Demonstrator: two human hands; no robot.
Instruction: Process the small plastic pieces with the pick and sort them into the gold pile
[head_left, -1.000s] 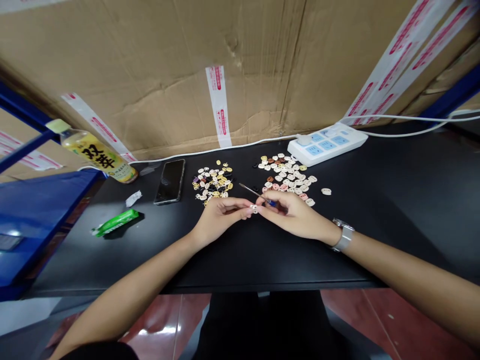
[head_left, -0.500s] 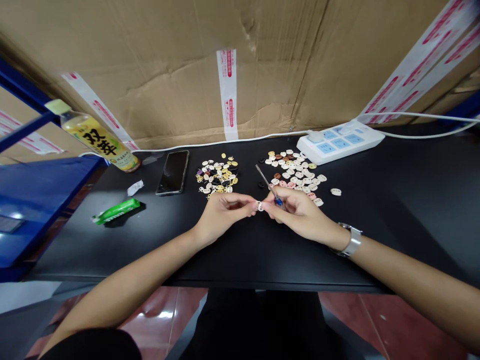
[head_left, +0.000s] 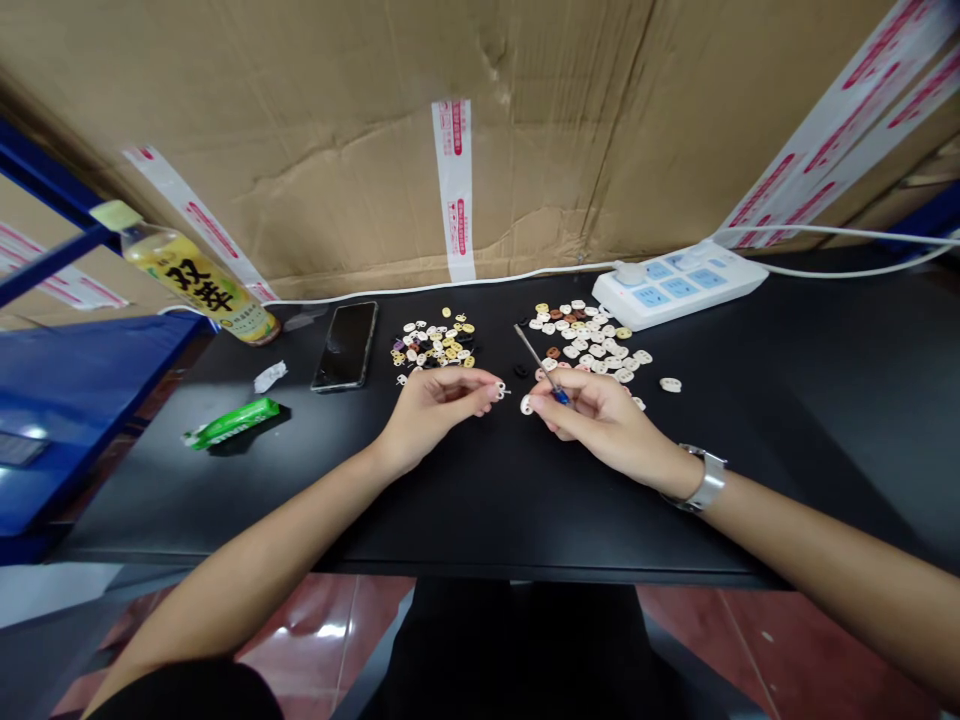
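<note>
Two hands, mine, both busy: left hand (head_left: 435, 415) with thumb and index fingers pinching one small pale piece (head_left: 501, 391), which pokes out just past the tips and shows a thin pin-like bit on its right; right hand (head_left: 604, 420) with thumb and index fingers pinching one white oval piece (head_left: 526, 404) at the tips, on the side facing my left. The two held pieces are near each other, apart, with a small gap between. One screwdriver (head_left: 535, 357) also in my right hand, blue handle tucked in by the fingers, metal shaft slanting up and left, tip free. Two piles on the one black surface (head_left: 480, 510): left pile (head_left: 442, 345), mixed yellow, white, black, just beyond my left fingers; right pile (head_left: 596, 345), mostly cream plus some brown and pink, just beyond my right fingers and partly hidden by them. Pieces overlap, can't count either pile. One stray cream piece (head_left: 670, 385) right of that pile. One each of the rest: phone (head_left: 346, 345), bottle (head_left: 202, 285), green packet (head_left: 234, 423), white scrap (head_left: 270, 376), white power strip (head_left: 679, 285), silver watch (head_left: 705, 480) on my right wrist.
</note>
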